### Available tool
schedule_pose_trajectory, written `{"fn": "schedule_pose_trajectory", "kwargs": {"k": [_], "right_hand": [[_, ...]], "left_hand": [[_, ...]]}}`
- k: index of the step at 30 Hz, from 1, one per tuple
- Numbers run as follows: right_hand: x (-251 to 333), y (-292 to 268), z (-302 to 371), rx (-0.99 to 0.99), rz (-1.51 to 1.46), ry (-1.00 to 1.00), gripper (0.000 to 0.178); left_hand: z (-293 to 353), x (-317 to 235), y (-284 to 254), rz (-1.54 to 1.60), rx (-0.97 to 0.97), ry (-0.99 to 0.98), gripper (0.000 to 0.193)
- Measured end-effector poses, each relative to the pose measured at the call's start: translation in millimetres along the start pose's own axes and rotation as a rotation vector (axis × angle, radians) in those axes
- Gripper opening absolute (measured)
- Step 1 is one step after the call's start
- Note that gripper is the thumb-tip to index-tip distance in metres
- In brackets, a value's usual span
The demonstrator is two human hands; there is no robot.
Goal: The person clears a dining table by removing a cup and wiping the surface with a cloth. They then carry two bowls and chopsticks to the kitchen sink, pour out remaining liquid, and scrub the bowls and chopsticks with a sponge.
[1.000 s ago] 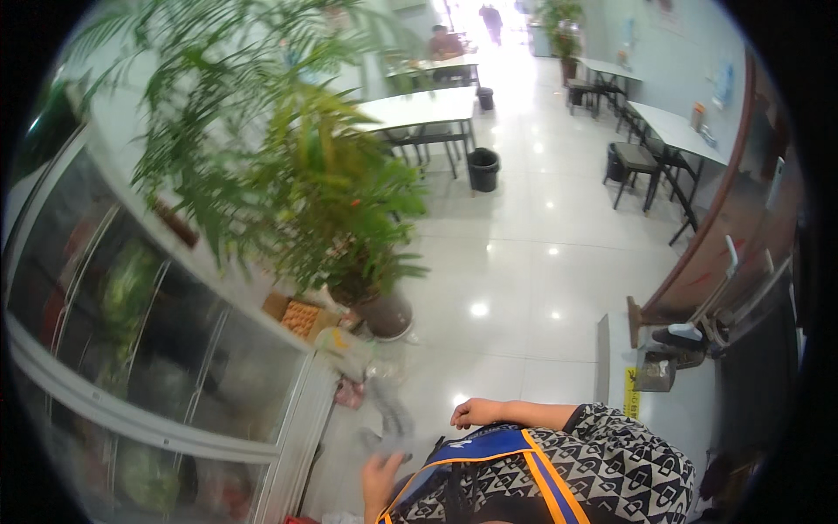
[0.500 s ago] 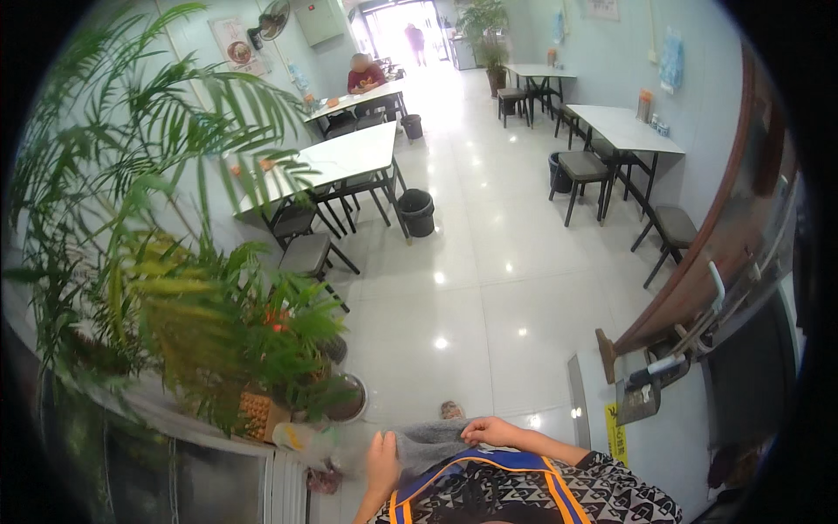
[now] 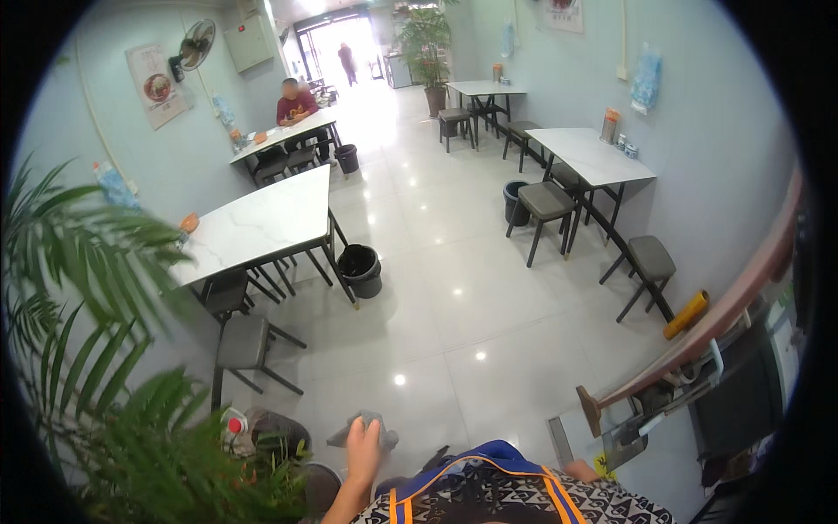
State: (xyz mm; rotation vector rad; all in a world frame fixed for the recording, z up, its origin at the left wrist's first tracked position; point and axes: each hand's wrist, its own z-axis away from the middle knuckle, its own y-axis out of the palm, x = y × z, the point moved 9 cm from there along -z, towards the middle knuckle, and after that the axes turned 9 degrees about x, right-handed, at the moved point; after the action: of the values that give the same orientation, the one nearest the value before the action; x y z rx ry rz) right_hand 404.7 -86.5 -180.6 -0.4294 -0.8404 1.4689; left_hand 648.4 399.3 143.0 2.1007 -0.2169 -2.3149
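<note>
My left hand (image 3: 363, 447) is closed round a bunched grey cloth (image 3: 379, 426), held out in front of my body above the pale floor. Part of the cloth sticks out past the fingers. My right hand (image 3: 583, 472) hangs low at my right side, beside a yellow label (image 3: 603, 466). Only a bit of skin shows there, and its fingers are hidden. A blue apron (image 3: 497, 451) with orange edging covers my patterned top.
A white-topped table (image 3: 271, 218) with stools and a black bin (image 3: 360, 269) stands left; another table (image 3: 589, 155) stands right. Potted palm leaves (image 3: 166, 445) crowd the near left. A brown-edged partition (image 3: 698, 349) rises near right. A person (image 3: 297, 106) sits at the far left table.
My right hand has let go of the cloth and dropped to my right side. The left hand keeps the cloth and has moved slightly left. The view has moved forward, past the plants.
</note>
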Motion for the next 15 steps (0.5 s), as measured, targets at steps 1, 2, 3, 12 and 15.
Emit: {"fn": "schedule_pose_trajectory", "kwargs": {"k": [1,2,3,12,15], "right_hand": [[-23.9,8.5,8.4,0.091,-0.178,0.118,0.014],[-50.4,15.4,16.9,0.158,-0.462,0.327,0.014],[-69.0,15.3,22.1,0.190,-0.709,0.509,0.014],[-152.8,-164.6,-143.7,0.177,-1.096,0.634,0.018],[-182.4,-273.9,-237.7,0.093,-1.151,0.562,0.020]], "left_hand": [[-24.1,-1.2,8.3,0.044,0.013,-0.043,0.009],[-46.6,-0.8,16.5,0.092,0.021,-0.088,0.011],[-74.5,-0.6,23.6,0.138,0.025,-0.132,0.013],[-294.0,-7.3,86.8,0.289,-0.041,-0.316,0.036],[-364.9,-25.9,112.2,0.421,0.099,-0.228,0.035]]}}
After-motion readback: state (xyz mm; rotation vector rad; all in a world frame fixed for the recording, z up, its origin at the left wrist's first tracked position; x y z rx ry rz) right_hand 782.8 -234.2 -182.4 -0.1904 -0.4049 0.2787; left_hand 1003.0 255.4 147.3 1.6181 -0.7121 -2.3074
